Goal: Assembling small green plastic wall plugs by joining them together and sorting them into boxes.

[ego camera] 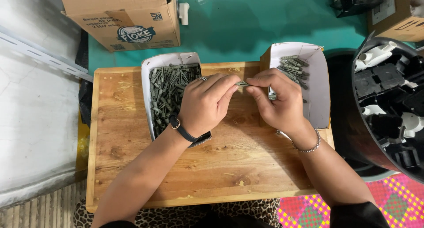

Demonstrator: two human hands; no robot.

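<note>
Both hands pinch one small grey plastic piece over a wooden board.

Left hand [204, 105] and right hand [277, 100] meet fingertip to fingertip, pinching a thin ribbed grey piece [243, 83] between them above the scuffed board [212, 166]. White card tray [152, 67] on the left is heaped with matching grey pieces; second tray [319, 91] holds fewer, partly hidden by the right hand. Piece's exact shape too small to tell. Black bin [366, 135] cut off at the right.

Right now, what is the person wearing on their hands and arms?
The left hand has a silver ring on one finger and a black strap with a metal ring round the wrist. The right hand has a silver chain bracelet at the wrist. Dark sleeves start near the elbows.
</note>
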